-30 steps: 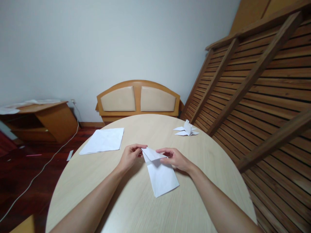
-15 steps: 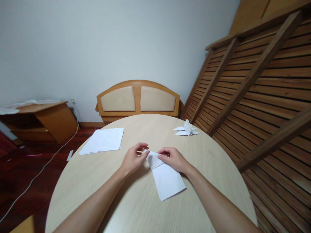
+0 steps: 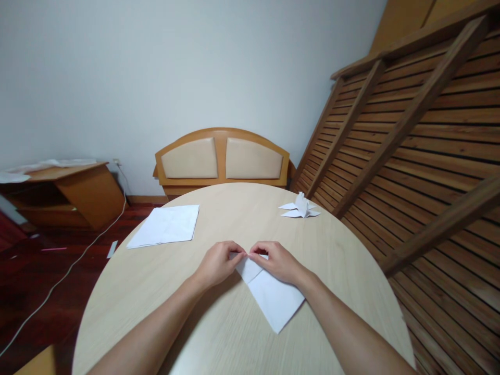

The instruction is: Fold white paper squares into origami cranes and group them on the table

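A folded sheet of white paper (image 3: 275, 299) lies slanted on the round table, its near corner pointing toward me. A crease crosses it close to its far end. My left hand (image 3: 221, 263) pinches the far left edge of the paper between thumb and fingers. Right beside it, my right hand (image 3: 277, 263) is closed on the same far edge, the fingertips of both hands almost meeting. The fingers cover part of that edge.
On the pale round table (image 3: 219, 333), a stack of white paper (image 3: 166, 225) lies at the left and folded paper cranes (image 3: 300, 207) stand at the far right. Beyond are a headboard (image 3: 222, 156), a wooden desk (image 3: 82, 192) and a leaning slatted wooden frame (image 3: 422, 140).
My left hand has closed on the paper's edge and the hands have come together. The paper has turned, its near corner swinging right and toward me.
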`<state>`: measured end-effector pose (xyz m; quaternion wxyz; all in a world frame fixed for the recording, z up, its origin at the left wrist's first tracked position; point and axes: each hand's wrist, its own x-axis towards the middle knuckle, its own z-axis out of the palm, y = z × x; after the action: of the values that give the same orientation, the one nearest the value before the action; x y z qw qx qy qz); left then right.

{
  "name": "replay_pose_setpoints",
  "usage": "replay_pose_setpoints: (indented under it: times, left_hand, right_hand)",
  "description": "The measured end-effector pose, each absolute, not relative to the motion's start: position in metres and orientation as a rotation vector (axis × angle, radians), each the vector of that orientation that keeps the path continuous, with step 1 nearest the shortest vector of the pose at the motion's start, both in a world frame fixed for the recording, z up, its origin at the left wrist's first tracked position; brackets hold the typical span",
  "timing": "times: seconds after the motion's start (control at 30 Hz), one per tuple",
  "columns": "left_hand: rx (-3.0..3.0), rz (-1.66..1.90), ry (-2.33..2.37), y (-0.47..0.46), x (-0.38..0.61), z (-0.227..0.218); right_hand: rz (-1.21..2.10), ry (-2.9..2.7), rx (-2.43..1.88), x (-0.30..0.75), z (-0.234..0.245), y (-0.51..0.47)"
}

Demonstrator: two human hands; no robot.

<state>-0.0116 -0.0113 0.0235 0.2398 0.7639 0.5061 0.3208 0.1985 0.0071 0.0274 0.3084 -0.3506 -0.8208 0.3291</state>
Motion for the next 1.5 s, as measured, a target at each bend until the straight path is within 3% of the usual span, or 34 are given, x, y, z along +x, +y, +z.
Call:
replay_pose_setpoints:
  times: [0.83, 1.17, 1.4, 1.5]
  left_hand:
    - [1.831, 1.16, 1.497, 0.011, -0.041, 0.019]
    - [1.804, 1.121, 1.601, 0.016, -0.05, 0.016]
    - [2.162, 1.215, 1.654, 0.002, -0.039, 0.029]
    - [2.355, 1.007, 1.564, -0.011, -0.022, 0.034]
  right_hand:
    - [1.064, -1.72, -1.09, 0.222, 0.014, 0.036]
    - [0.902, -1.665, -1.088, 0.225, 0.017, 0.04]
    - [0.882, -1.747, -1.119, 0.218, 0.02, 0.031]
    - [0.922, -1.841, -1.064, 0.21, 0.023, 0.022]
